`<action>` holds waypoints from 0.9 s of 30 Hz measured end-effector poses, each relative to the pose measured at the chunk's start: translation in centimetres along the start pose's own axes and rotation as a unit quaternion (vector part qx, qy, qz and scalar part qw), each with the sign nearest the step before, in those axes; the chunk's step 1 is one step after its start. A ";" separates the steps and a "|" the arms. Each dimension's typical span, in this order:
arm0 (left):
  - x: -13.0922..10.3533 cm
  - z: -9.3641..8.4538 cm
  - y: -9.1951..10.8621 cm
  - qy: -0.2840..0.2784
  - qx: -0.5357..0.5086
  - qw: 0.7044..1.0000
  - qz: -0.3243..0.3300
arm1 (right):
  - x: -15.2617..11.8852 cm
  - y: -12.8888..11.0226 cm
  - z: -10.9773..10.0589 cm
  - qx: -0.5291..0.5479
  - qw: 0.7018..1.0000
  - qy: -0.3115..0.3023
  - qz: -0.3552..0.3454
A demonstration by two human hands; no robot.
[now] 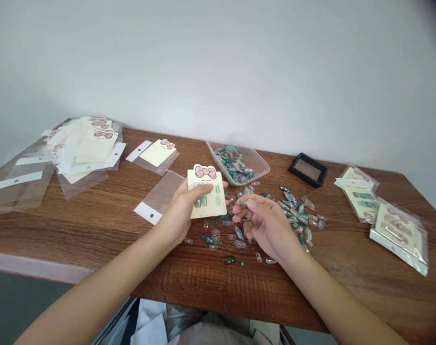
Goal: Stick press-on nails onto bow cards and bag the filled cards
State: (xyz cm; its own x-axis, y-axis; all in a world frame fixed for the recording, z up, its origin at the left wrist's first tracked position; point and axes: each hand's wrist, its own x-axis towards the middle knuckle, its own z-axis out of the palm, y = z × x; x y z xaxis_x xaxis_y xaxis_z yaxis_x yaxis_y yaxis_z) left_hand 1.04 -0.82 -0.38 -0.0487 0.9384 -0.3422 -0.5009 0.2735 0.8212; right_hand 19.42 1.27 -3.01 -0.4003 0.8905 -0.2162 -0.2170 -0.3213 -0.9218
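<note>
My left hand [182,206] grips a cream display card [207,211] with a pink bow at its top, the thumb lying across its front. Several green press-on nails [218,200] sit on the card in rows; the thumb hides part of them. Just right of the card, my right hand [264,220] pinches one pale press-on nail [242,203] between thumb and fingertips. Under and around both hands, many loose press-on nails [240,244] in green, blue and clear tones are scattered on the wooden table [174,278].
Behind the hands stands a clear plastic tub [259,165] of nails, with a black frame-like box [308,170] to its right. Blank bow cards [95,146] and clear bags [27,184] pile up at left. Filled, bagged cards [401,232] lie at right. A wall rises behind the table.
</note>
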 end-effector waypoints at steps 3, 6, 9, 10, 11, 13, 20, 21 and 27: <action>-0.1 0.0 0.0 0.002 0.002 1.000 -0.006 | 0.2 -0.5 -0.2 0.062 0.998 0.011 0.028; -0.1 0.2 0.2 0.007 0.005 1.000 -0.011 | 0.3 -0.8 -0.5 0.112 0.992 0.015 0.061; -0.2 0.3 0.3 0.011 0.010 1.000 -0.010 | 0.3 -0.8 -1.0 0.104 0.991 0.027 0.076; -0.2 0.3 0.3 0.011 0.011 1.000 -0.009 | 0.4 -0.8 -1.1 0.095 0.992 0.032 0.074; -0.2 0.3 0.3 0.010 0.011 1.000 -0.007 | 0.4 -0.8 -1.2 0.086 0.993 0.034 0.069; -0.2 0.2 0.3 0.010 0.010 1.000 -0.006 | 0.4 -0.8 -1.3 0.076 0.995 0.030 0.062; -0.2 0.2 0.2 0.015 0.016 1.000 -0.015 | 0.2 -0.9 -0.8 0.062 0.995 0.034 0.064; -0.2 0.1 0.2 0.013 0.017 1.000 -0.015 | 0.2 -0.9 -0.7 0.055 0.996 0.039 0.054; -0.3 0.2 -0.1 -0.003 0.020 1.000 -0.022 | 0.0 -0.7 -0.4 -0.017 0.999 0.049 -0.016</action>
State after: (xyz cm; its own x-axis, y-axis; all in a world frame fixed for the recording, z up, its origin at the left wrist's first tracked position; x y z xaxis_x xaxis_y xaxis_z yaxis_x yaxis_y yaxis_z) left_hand 1.23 -1.07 -0.27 -0.0218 0.9262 -0.3765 -0.4678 0.3234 0.8225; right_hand 19.97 1.61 -2.47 -0.3045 0.9277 -0.2161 -0.1966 -0.2832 -0.9387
